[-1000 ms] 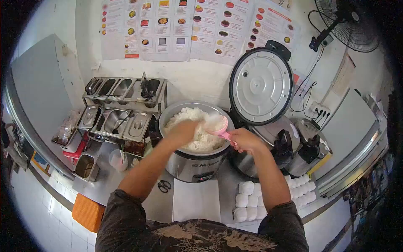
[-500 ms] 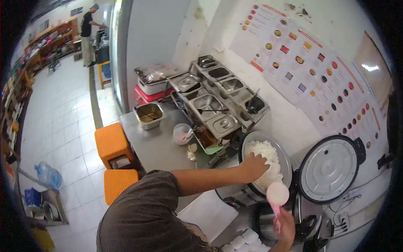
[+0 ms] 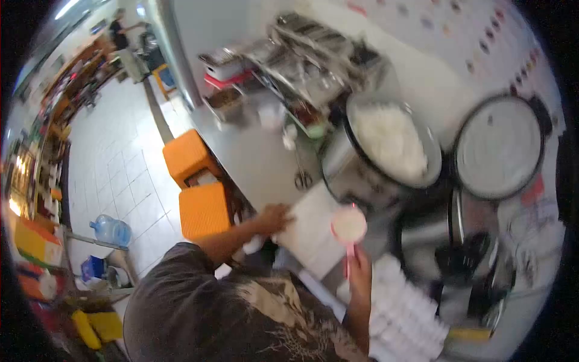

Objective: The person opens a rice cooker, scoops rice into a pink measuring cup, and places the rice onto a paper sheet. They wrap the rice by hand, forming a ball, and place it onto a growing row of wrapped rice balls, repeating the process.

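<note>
My right hand grips the handle of a pink scoop, whose round cup is filled with something white that looks like rice. Beneath the scoop lies a stack of white paper on the counter. At the left edge of that paper is my left hand, blurred, with fingers stretched out and nothing visible in them. Beyond, a large rice cooker stands uncovered, with white rice inside. Its round lid hangs open to the right.
White wrapped bundles are piled right of my body. Metal food pans stand at the back of the steel counter. Orange stools line its left side. A person stands far off.
My left hand has left the rice in the cooker and come down to the paper. My right hand has carried the filled scoop away from the cooker, over the paper. The view has shifted.
</note>
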